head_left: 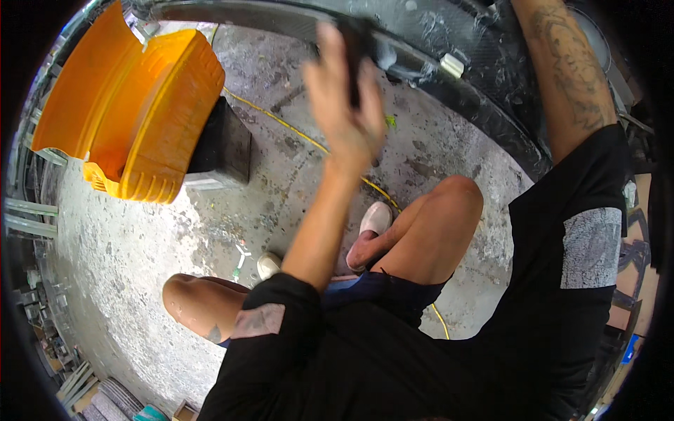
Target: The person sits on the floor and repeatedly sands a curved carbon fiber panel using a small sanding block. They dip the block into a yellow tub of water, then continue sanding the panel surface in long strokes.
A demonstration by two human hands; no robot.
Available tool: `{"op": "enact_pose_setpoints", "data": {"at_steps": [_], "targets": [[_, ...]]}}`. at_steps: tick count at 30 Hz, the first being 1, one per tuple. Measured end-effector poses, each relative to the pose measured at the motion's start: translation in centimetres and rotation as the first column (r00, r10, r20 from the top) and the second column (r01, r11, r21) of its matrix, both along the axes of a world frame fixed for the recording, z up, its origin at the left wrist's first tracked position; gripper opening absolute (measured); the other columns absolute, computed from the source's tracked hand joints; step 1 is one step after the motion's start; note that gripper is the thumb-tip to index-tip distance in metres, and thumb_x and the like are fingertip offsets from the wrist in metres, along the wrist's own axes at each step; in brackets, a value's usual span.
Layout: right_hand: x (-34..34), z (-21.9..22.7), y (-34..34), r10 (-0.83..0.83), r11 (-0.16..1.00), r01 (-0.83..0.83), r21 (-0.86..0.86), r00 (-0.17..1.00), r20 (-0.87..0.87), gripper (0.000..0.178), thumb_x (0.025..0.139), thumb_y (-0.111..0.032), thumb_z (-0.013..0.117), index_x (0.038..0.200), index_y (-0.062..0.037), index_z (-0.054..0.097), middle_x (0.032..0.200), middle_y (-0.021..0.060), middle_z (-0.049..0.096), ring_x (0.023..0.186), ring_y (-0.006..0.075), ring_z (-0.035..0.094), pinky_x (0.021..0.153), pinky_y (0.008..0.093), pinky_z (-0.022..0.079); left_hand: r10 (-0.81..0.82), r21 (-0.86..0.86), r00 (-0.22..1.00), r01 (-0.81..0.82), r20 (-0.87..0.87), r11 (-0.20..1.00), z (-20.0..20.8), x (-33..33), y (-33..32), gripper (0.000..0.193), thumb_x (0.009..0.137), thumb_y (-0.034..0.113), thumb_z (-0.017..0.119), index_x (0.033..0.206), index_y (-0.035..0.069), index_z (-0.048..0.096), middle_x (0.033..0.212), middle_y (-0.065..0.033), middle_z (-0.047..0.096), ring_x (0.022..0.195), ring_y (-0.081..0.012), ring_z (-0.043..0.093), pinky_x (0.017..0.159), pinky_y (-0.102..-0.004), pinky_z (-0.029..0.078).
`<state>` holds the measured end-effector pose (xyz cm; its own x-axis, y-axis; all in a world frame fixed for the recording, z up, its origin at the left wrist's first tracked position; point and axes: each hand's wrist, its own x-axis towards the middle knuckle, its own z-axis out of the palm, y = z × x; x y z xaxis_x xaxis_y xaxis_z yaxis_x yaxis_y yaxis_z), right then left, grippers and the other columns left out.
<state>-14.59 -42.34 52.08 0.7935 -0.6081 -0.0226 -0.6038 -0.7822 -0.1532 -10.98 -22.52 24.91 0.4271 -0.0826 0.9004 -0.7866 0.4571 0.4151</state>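
Note:
My left hand (342, 105) is raised against the edge of a large, curved black panel (484, 102) with a woven-looking surface and whitish dust. Motion smears the hand, but a black block-like thing (355, 59) shows between its fingers and thumb. Exactly what kind of thing this is, I cannot make out. A small white block (451, 66) rests on the panel, to the right of that hand. My right arm reaches up over the panel's right part and leaves the picture at the top, so the right hand is out of sight.
An orange-yellow plastic shell (151, 116) sits on a black box-like stand (223, 151) at the left. A yellow cord (281, 125) crosses the stained concrete floor (133, 259) under my legs. Rolls of material (116, 400) lie at the lower left.

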Motion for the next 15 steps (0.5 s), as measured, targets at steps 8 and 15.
{"op": "enact_pose_setpoints", "data": {"at_steps": [8,15], "targets": [[0.7,-0.4,0.6,0.013,0.993,-0.021,0.116,0.998,0.066,0.120,0.070,-0.078,0.070,0.161,-0.0091,0.034,0.169,0.0223,0.020,0.154,0.0362,0.025,0.121,0.0538,0.030,-0.039,0.027,0.999,0.040,-0.015,0.999,2.4,1.5,0.2,0.065,0.093,-0.003,0.067,0.153,-0.004,0.043,0.106,-0.0176,0.064,0.079,-0.0263,0.052,0.076,-0.0358,0.045],[-0.1,-0.4,-0.8,-0.004,0.995,-0.003,0.096,0.997,0.077,0.125,0.068,-0.078,0.073,0.163,-0.0080,0.029,0.167,0.0234,0.023,0.154,0.0394,0.023,0.122,0.0538,0.026,-0.081,0.041,0.993,0.078,0.091,0.996,-0.1,-0.4,0.4,0.067,0.085,-0.005,0.072,0.150,0.003,0.053,0.082,-0.0126,0.049,0.071,-0.0267,0.048,0.061,-0.0375,0.043]]}}
